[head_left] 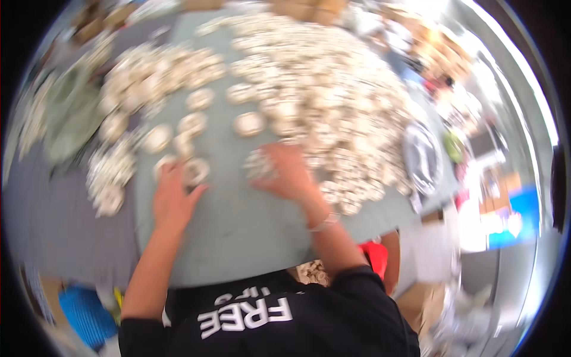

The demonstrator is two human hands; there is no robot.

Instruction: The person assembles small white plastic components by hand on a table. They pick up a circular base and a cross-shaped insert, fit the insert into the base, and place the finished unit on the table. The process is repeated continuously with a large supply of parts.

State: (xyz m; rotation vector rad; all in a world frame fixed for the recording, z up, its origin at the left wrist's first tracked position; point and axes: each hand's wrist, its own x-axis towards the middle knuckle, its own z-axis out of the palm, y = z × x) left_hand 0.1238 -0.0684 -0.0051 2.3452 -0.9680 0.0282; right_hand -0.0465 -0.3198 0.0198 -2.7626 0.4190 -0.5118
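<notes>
My left hand rests on the near end of a short group of pale round discs. Its fingertips touch one cream disc, and the thumb is spread apart beside another pale disc. To the right, my right hand is curled around a whitish, speckled piece, too smeared by motion to name. Just beyond it lies a single cream disc. A large heap of similar discs spreads over the table's right side, close to my right hand.
The grey-green table has more discs in clear wrapping at the far left. Near these lie a green cloth or bag and a wrapped bundle. A clear plastic bundle sits at the right edge. Cardboard boxes stand below.
</notes>
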